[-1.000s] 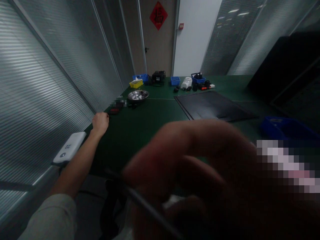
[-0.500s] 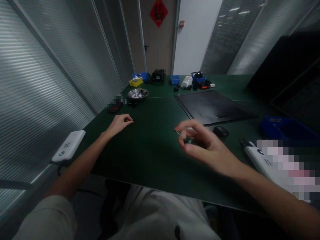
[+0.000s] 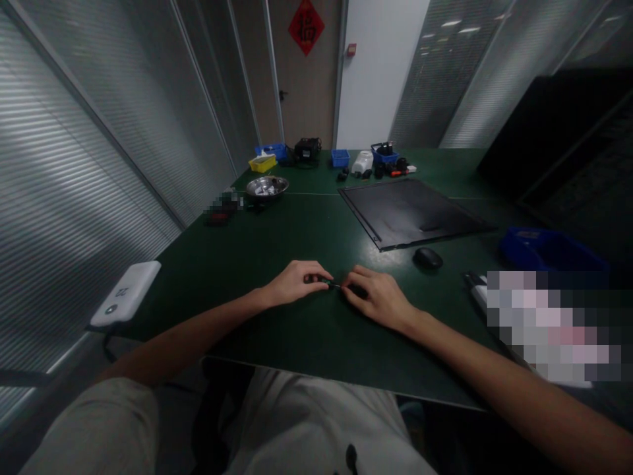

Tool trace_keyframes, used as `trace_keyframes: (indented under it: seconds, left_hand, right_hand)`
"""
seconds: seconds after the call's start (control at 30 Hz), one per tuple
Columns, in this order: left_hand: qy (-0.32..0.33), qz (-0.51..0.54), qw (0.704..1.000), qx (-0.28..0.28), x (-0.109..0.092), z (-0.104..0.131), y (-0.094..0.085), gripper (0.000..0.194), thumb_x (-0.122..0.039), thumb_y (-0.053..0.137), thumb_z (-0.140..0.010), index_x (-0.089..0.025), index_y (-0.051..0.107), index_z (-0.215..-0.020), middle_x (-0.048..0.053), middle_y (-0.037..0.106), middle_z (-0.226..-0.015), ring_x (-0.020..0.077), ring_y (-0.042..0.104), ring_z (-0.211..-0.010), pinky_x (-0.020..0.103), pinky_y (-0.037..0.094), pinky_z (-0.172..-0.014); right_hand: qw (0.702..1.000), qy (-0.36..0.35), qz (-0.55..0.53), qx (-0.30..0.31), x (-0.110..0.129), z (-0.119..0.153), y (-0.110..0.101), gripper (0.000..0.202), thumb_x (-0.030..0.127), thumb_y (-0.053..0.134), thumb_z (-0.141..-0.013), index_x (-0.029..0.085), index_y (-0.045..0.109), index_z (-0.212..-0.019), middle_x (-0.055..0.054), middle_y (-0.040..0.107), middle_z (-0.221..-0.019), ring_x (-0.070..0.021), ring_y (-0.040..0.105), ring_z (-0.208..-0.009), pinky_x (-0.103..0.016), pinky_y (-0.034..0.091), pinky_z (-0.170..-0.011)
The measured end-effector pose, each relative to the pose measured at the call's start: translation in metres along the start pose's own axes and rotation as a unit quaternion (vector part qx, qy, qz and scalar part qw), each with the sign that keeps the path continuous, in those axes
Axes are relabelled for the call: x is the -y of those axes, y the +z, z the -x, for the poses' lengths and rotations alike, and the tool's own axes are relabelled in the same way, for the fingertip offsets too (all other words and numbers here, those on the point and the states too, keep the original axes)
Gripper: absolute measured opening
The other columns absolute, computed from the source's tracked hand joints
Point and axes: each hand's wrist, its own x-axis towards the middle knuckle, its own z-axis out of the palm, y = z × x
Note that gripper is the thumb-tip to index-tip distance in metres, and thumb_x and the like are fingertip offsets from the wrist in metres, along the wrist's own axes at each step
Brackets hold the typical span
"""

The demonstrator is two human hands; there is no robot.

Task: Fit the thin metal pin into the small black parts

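Head view — left hand (image 3: pixel 293 282) and right hand (image 3: pixel 378 297) pinch a slender rod (image 3: pixel 337 285) — ends unclear.

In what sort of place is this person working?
Probably an office room used as a workshop: there are a broad green table, a small blue plastic basket and pale slatted blinds.

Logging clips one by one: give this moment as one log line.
left hand: pinching dark piece; right hand: pinching thin rod; rod: between hands; mouse: on table, farther right; piece type: unclear

Blinds (image 3: pixel 59 224) and a computer mouse (image 3: pixel 428 258) suggest an office
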Motion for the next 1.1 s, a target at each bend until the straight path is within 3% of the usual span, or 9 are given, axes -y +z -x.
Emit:
trace_keyframes:
  seconds: [0.33,0.67,0.93,1.1]
  left_hand:
    - [0.013,0.01,1.0,0.004,-0.002,0.007,0.0,0.025,-0.029,0.07,-0.096,-0.02,0.078,-0.118,0.006,0.073,-0.105,0.0151,0.064,-0.084,0.026,0.047,-0.076]
    - [-0.023,0.034,0.999,-0.009,0.002,0.005,0.003,0.023,-0.03,0.08,-0.088,-0.02,0.083,-0.108,0.005,0.076,-0.092,0.0153,0.064,-0.077,0.025,0.046,-0.07]
    - [0.051,0.007,0.999,-0.018,0.001,0.007,0.004,0.025,-0.032,0.073,-0.094,-0.02,0.081,-0.115,0.009,0.077,-0.104,0.0201,0.07,-0.095,0.03,0.052,-0.086]
    - [0.018,0.039,0.999,-0.02,0.0,0.005,0.005,0.023,-0.03,0.076,-0.092,-0.02,0.081,-0.112,0.007,0.076,-0.105,0.0168,0.067,-0.085,0.027,0.05,-0.075]
  right_hand:
    - [1.0,-0.01,0.013,0.004,-0.004,0.001,0.006,0.018,0.033,0.054,-0.103,0.024,0.068,-0.1,-0.003,0.064,-0.099,-0.016,0.061,-0.077,-0.028,0.036,-0.065]
    - [0.999,-0.038,0.011,-0.006,0.0,0.0,0.008,0.018,0.032,0.05,-0.106,0.023,0.066,-0.104,-0.003,0.063,-0.101,-0.0151,0.06,-0.076,-0.028,0.037,-0.064]
    - [0.998,-0.048,0.037,-0.014,0.005,0.0,0.011,0.02,0.033,0.049,-0.107,0.021,0.065,-0.103,-0.004,0.063,-0.099,-0.015,0.06,-0.073,-0.029,0.036,-0.063]
    - [0.998,-0.048,0.036,-0.013,0.005,-0.001,0.012,0.018,0.033,0.05,-0.107,0.021,0.064,-0.103,-0.004,0.063,-0.099,-0.0162,0.062,-0.079,-0.028,0.038,-0.065]
